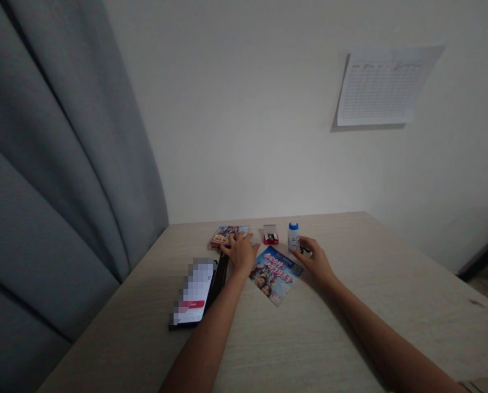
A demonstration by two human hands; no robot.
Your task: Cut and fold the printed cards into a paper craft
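My left hand [241,252] rests on the wooden table [350,305], its fingers lying on a colourful printed box [226,234] near the far edge. My right hand [315,260] sits to the right, fingers curled round a small dark object [305,251] that I cannot make out. Just beyond that hand stands a small white bottle with a blue cap [293,234]. Between the two hands lies a blue printed booklet [275,273]. A little red and white box [271,234] stands open between the colourful box and the bottle.
A phone with a lit screen [195,295] lies at the left beside a dark strap-like object [220,275]. A grey curtain [55,164] hangs at the left. A printed sheet [381,87] is stuck on the white wall behind the table.
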